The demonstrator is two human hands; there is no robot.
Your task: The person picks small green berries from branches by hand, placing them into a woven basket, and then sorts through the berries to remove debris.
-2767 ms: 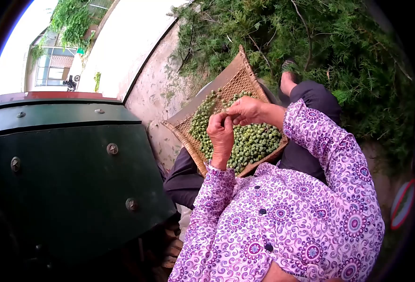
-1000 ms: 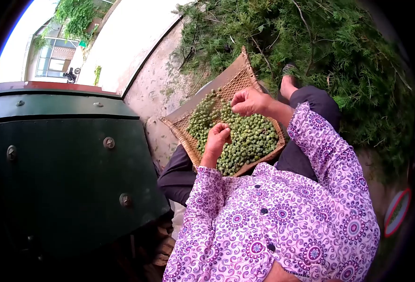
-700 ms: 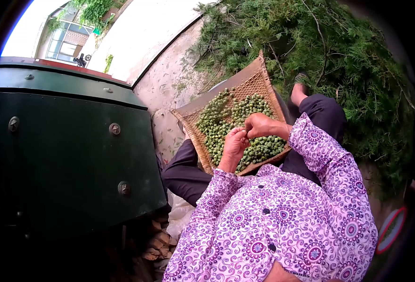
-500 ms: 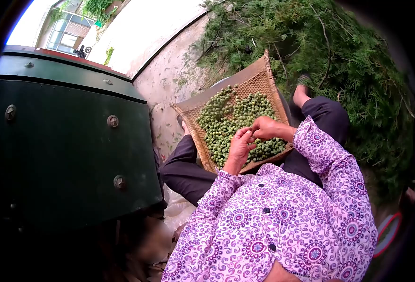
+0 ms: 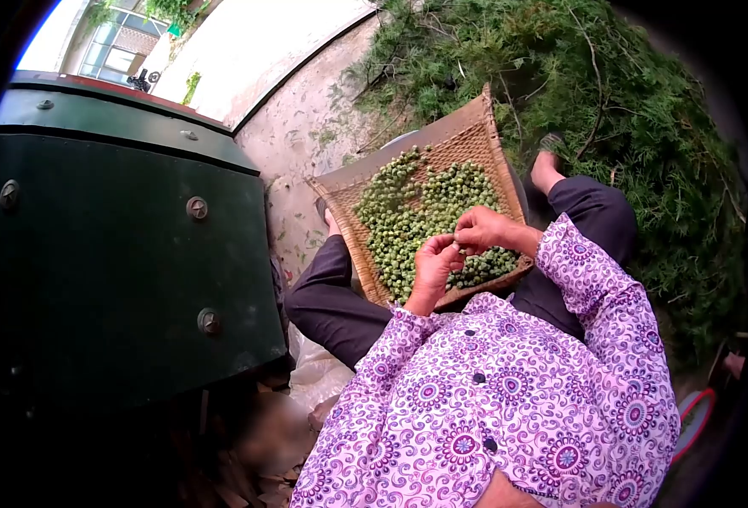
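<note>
A woven winnowing basket [image 5: 474, 137] lies across my lap between my bent legs. Heaped in it are many small round green cones or berries [image 5: 404, 224]; their exact kind I cannot make out. Over the near part of the heap my left hand [image 5: 433, 269] is closed in a pinch. My right hand [image 5: 486, 230] meets it at the fingertips, thumb and fingers pressed together too. Whatever sits between the fingertips is too small and too covered to name.
Cut evergreen branches [image 5: 552, 76] are piled beyond the basket and along the right. A dark green metal-studded panel [image 5: 120, 271] stands close on the left. Near my left leg lies a pale plastic bag [image 5: 315, 372]. Concrete ground [image 5: 306, 135] stretches ahead.
Both hands stay pinched together over the heap, with small shifts of the fingers. The view has turned slightly, so the panel sits a little further left.
</note>
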